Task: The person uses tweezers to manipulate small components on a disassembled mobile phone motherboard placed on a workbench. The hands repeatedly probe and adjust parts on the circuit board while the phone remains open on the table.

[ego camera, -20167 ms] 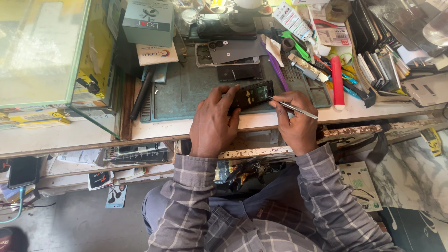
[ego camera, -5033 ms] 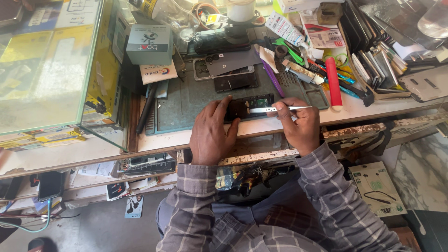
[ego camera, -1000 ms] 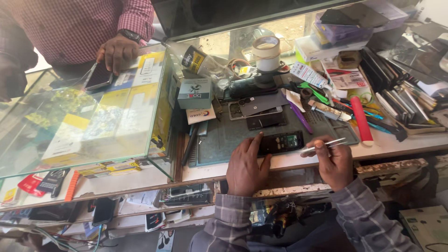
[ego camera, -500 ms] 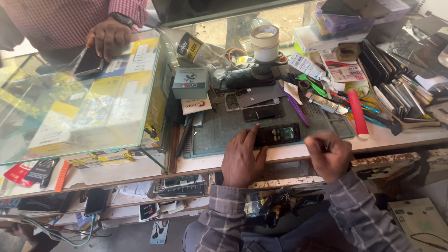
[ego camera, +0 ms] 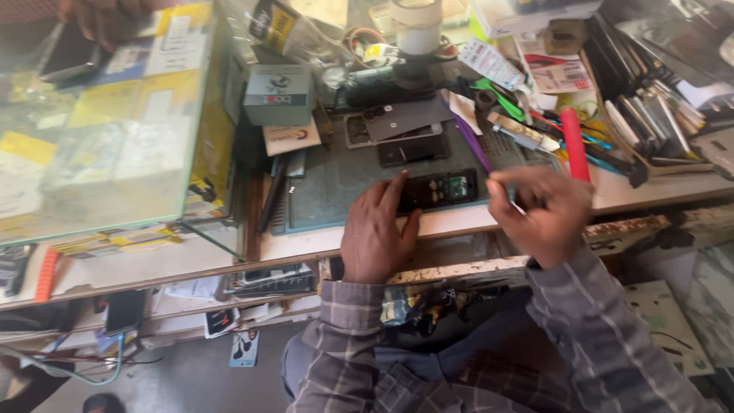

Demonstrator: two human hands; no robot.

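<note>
Left hand (ego camera: pixel 375 241) flat on the tabletop (ego camera: pixel 459 222) edge, fingers spread and pinning the near end of an opened dark phone (ego camera: pixel 440 190), no closed grip around it. Right hand (ego camera: pixel 547 210) just beside the phone's other end, fingers curled shut on a thin metal tool (ego camera: pixel 514 205), blurred. Beyond both grips: green work mat (ego camera: pixel 336 180), red marker (ego camera: pixel 573 144), small grey box (ego camera: pixel 277 93).

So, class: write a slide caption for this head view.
Left hand steadies an opened phone on the workbench mat.
</note>
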